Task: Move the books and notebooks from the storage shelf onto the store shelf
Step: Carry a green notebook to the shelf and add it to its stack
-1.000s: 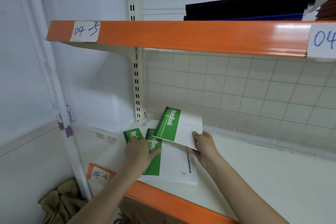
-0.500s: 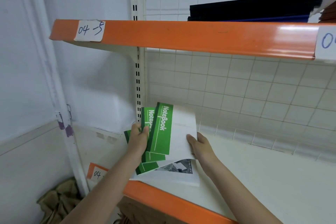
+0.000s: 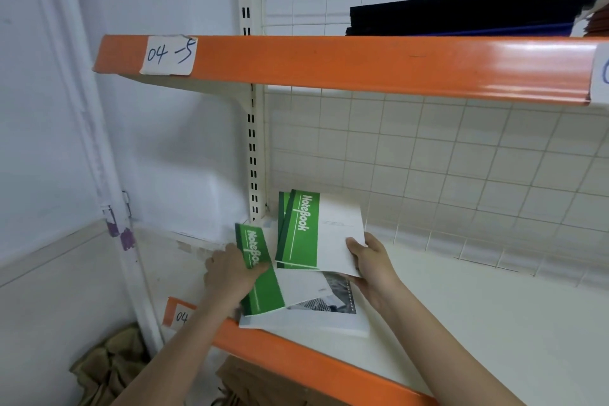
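Two hands are busy on the lower white shelf with the orange front lip (image 3: 296, 353), both on green-and-white notebooks. The right hand (image 3: 372, 260) pinches the lower right corner of a small tilted bundle of green-spined notebooks (image 3: 316, 231), thumb on the white cover and fingers curled underneath; at least two covers show, fanned slightly at the top edge near the slotted cream upright post (image 3: 252, 142). The left hand (image 3: 230, 273) grips a single green notebook with white lettering (image 3: 260, 277) by its left edge, thumb over the cover. That one lies on a flat white booklet with a grey printed picture (image 3: 316, 306), which sits at the shelf's front corner, its near edge right at the lip.

Placement looks well under way, with the squaring-up of the pile not yet done.

The risks? That corner pinch is thin for a fanned bundle: tip it further and the hidden notebook behind could slide out. The flat booklet sits so close to the edge that a sideways nudge from the left hand could push it over the lip, toward the crumpled brown material (image 3: 108, 369) below. The wire grid back panel (image 3: 428, 158) stands just behind, and a corner shoved back hard could catch in it.
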Tool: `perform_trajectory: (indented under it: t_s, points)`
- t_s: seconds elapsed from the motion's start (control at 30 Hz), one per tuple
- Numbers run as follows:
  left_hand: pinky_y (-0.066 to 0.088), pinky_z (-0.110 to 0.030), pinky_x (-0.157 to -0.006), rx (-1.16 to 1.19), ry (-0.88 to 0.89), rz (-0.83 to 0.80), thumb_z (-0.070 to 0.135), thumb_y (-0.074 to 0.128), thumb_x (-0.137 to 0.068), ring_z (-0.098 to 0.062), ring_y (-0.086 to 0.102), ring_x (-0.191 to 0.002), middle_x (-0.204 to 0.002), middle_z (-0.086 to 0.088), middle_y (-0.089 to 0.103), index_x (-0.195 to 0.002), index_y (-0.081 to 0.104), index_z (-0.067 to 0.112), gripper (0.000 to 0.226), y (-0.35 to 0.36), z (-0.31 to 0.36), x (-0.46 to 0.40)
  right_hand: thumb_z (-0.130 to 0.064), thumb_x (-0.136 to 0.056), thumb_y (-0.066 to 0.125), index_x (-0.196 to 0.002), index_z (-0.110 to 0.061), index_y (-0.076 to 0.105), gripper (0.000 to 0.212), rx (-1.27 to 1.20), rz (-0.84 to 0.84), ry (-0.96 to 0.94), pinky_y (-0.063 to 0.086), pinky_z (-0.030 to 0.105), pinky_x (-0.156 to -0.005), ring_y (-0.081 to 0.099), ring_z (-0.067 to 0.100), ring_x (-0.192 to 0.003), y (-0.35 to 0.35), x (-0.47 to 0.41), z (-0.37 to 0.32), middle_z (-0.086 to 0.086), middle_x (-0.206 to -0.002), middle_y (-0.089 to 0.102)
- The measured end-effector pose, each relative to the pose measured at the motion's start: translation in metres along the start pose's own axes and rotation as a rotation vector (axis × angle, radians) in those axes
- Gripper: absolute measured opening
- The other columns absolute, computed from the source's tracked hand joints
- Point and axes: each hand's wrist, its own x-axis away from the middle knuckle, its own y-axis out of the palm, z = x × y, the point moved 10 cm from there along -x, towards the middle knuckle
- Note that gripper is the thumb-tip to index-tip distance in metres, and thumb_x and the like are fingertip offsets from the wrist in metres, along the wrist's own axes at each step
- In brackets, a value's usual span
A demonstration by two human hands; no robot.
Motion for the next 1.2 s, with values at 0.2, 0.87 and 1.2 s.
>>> perform_trajectory:
  t_s: [0.2, 0.87, 1.2]
  points:
    - [0.052, -0.037, -0.074, 0.715, 0.075, 0.039, 0.020, 0.042, -0.100, -0.021, 0.058, -0.086, -0.104, -0.008, 0.057, -0.120, 0.038, 0.013, 0.022, -0.027, 0.044, 0.017, -0.007, -0.097, 0.044, -0.105, -0.017, 0.055, 0.017, 0.167, 0.068, -0.096, 0.049, 0.049, -0.095, 0.064, 0.029, -0.103, 0.000, 0.001, 0.010, 0.010, -0.113, 0.066]
    - [0.052, -0.040, -0.088, 1.003, 0.308, -0.096, 0.015, 0.049, -0.097, -0.021, 0.062, -0.105, -0.110, 0.002, 0.064, -0.106, 0.052, 0.034, 0.021, -0.032, 0.091, 0.022, 0.000, -0.094, 0.049, -0.121, -0.016, 0.053, 0.032, 0.258, -0.091, -0.375, 0.047, 0.008, -0.076, 0.061, -0.003, -0.096, 0.035, 0.002, -0.028, -0.009, -0.111, 0.064]
    - [0.036, -0.033, -0.104, 0.769, 0.200, -0.192, -0.001, 0.047, -0.094, -0.014, 0.047, -0.120, -0.119, 0.013, 0.051, -0.130, 0.036, 0.027, 0.047, 0.013, 0.060, 0.025, -0.004, -0.097, 0.042, -0.117, -0.021, 0.040, 0.027, 0.447, -0.127, -0.295, 0.038, 0.009, -0.085, 0.051, 0.001, -0.106, 0.033, -0.003, 0.017, -0.016, -0.113, 0.052]
